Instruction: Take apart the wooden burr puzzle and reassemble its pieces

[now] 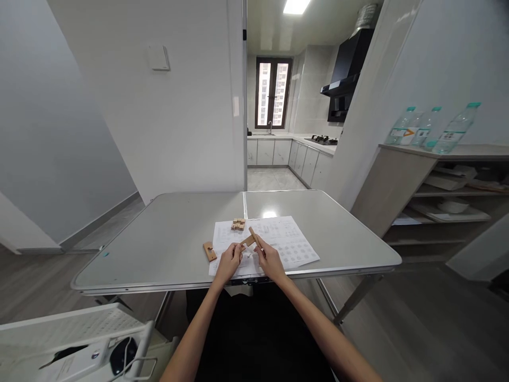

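My left hand is closed on one end of a flat wooden piece above the paper. My right hand grips a second, narrow wooden piece, which stands at an angle across the first. The two pieces touch or nearly touch; I cannot tell whether they are joined. Under both hands lies a printed instruction sheet with small diagrams. A small cluster of wooden blocks sits on its upper left part. Left of my left hand, a notched wooden plate rests at the sheet's edge.
The grey folding table has a metal rim close to my body. A white basket cart stands at the lower left. On the right, a shelf unit carries several plastic bottles. A kitchen lies beyond the doorway.
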Demonstrator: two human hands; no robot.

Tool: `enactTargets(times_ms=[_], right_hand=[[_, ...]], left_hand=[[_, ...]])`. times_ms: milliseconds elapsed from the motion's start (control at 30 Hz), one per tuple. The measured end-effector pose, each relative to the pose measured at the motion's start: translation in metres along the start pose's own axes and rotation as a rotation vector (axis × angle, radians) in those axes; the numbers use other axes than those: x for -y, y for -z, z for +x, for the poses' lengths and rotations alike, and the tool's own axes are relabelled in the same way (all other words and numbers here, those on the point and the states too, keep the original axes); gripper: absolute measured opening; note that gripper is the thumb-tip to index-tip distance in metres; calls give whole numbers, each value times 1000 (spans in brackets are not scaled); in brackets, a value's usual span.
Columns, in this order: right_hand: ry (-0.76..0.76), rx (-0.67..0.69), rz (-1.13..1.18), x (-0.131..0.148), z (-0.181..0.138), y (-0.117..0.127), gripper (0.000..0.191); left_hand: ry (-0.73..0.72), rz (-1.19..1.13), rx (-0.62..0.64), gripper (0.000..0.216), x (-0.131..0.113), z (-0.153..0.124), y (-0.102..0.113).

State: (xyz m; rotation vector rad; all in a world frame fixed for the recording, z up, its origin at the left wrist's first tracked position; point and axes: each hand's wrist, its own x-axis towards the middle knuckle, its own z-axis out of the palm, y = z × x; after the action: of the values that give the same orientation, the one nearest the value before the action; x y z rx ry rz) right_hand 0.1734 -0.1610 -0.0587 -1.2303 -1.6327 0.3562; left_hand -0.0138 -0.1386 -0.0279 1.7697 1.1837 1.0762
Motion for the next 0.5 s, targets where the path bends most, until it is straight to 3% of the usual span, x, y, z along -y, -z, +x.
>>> enactTargets(times_ms=[500], right_hand=[[97, 52, -105, -5, -2, 4, 67]], left_hand=[[-5, 33, -26, 42, 1, 1, 0]])
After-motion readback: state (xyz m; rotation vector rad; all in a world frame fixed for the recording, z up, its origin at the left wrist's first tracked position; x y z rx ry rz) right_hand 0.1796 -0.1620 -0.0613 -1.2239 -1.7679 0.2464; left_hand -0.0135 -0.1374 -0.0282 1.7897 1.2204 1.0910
